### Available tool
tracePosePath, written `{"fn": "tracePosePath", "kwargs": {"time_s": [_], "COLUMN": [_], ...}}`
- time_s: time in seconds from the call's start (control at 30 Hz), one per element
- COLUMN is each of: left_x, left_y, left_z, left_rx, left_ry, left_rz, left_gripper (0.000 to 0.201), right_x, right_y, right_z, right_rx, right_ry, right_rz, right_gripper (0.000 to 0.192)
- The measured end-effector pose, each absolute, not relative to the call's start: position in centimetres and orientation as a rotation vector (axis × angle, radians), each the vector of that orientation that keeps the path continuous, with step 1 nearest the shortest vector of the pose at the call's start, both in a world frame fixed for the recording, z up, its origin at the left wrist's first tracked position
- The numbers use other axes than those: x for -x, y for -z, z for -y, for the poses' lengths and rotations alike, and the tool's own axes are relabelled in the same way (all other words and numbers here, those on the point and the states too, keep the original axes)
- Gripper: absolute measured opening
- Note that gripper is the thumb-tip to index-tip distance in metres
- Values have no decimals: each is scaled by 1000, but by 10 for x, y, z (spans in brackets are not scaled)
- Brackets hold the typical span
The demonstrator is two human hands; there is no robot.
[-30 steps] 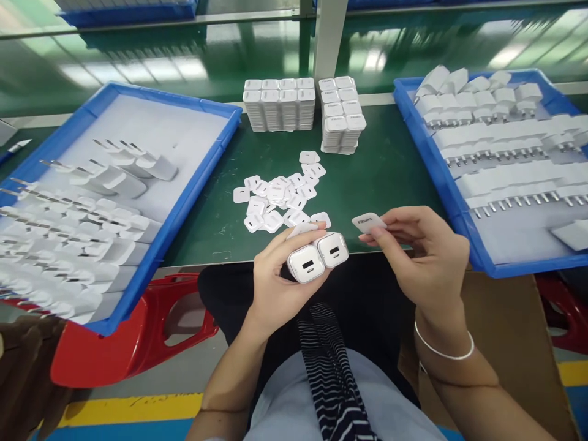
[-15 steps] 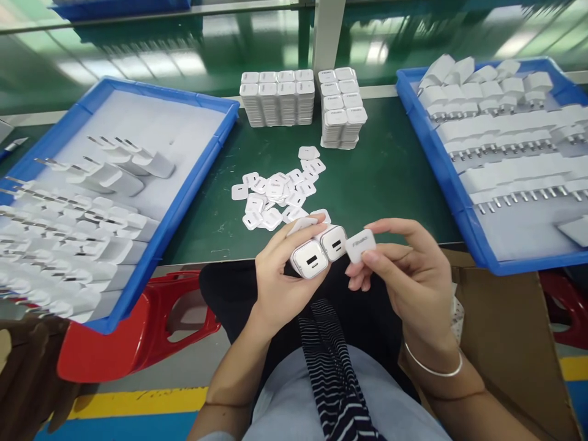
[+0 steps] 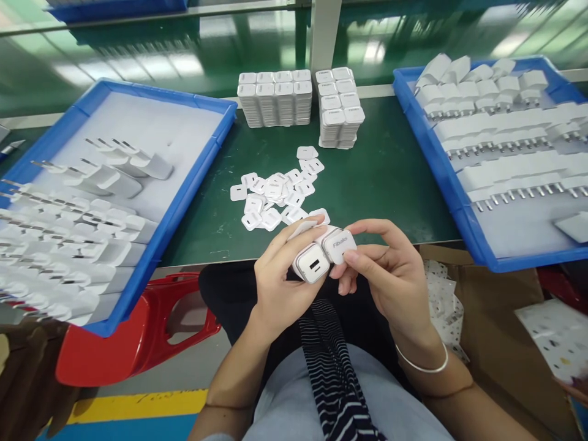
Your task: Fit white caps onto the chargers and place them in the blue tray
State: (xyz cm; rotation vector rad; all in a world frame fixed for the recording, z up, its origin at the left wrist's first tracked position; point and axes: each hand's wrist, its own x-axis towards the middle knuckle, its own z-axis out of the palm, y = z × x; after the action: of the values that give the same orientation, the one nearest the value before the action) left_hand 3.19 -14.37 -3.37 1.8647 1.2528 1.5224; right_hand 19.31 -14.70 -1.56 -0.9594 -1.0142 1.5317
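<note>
On the counter [image 3: 376, 177], two blue trays [image 3: 197, 165] [image 3: 432, 165] hold rows of white chargers. Above the lap, the left hand [image 3: 275, 282] has its grip closed around two chargers [image 3: 316, 257]; the right hand [image 3: 390, 275] pinches a white label [image 3: 342, 245] against the right charger's face.

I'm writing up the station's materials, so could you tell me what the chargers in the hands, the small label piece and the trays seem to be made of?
Chargers: apparently glossy white moulded plastic, judging by smooth rounded edges and sheen. Label piece: thin printed film or plastic, flat with grey lettering; which is unclear. Left tray: likely rigid blue plastic, matte, with a white lining.
</note>
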Motion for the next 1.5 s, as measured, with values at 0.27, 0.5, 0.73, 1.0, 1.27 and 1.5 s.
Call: {"fn": "tracePosePath", "kwargs": {"time_s": [0.27, 0.5, 0.73, 1.0, 1.27, 1.5], "left_x": [-32, -32, -31, -34, -34, -34], "left_y": [34, 35, 37, 41, 42, 42], "left_z": [144, 144, 144, 144, 144, 145], "left_rx": [-1893, -1894, -1924, -1931, -1960, -1909], "left_ry": [-1515, -1513, -1518, -1572, -1570, -1544], "left_rz": [-1282, -1283, -1253, -1250, -1247, -1254], "left_gripper": [43, 43, 44, 44, 44, 45], "right_x": [-193, -193, -194, -191, -194, -194], "right_y": [16, 17, 17, 18, 19, 19], "right_z": [146, 145, 144, 144, 142, 140], "right_rx": [1007, 1015, 999, 1031, 1020, 1022], "right_ry": [-1510, -1537, -1604, -1596, -1644, -1624], "right_rz": [1041, 1007, 964, 911, 918, 940], "right_gripper": [16, 20, 23, 25, 26, 25]}}
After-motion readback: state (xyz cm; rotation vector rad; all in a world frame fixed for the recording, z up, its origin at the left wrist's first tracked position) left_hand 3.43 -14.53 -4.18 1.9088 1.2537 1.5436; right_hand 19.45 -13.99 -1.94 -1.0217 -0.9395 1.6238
